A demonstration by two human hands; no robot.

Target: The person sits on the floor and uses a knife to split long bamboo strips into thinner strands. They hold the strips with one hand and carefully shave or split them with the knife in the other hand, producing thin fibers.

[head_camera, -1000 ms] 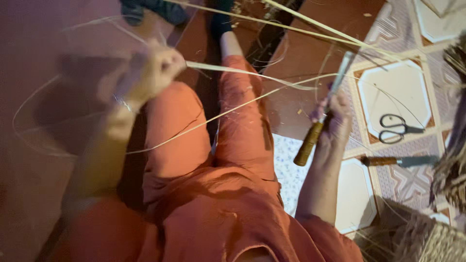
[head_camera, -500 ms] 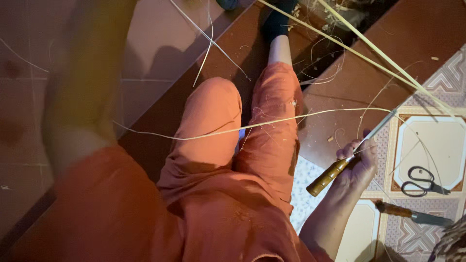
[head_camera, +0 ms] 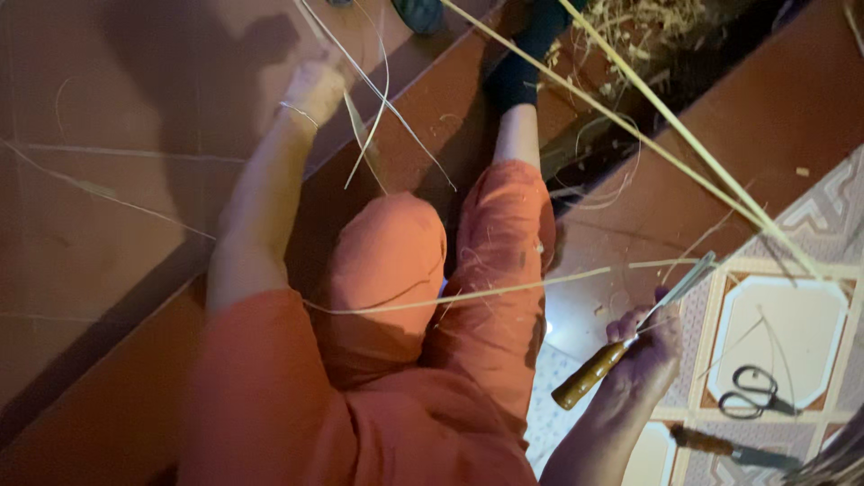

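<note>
I sit on the floor in orange clothes, legs stretched forward. My left hand [head_camera: 315,85] is extended far forward at the upper left, closed on thin pale cane strips [head_camera: 364,135] that trail down from it. My right hand [head_camera: 643,346] at the lower right grips a knife [head_camera: 630,337] with a wooden handle, its blade pointing up and right. One long thin strip [head_camera: 486,292] lies across my thighs and reaches towards the knife blade.
Black scissors [head_camera: 751,393] and a second wooden-handled tool [head_camera: 720,447] lie on the patterned tiles at the lower right. Long cane stalks [head_camera: 666,135] run diagonally across the upper right. Loose shavings [head_camera: 630,27] are piled at the top. A step edge crosses the brown floor.
My left arm has swung out forward and up, carrying thin strips with it. The right hand with the knife has stayed at the lower right, and the view has shifted.
</note>
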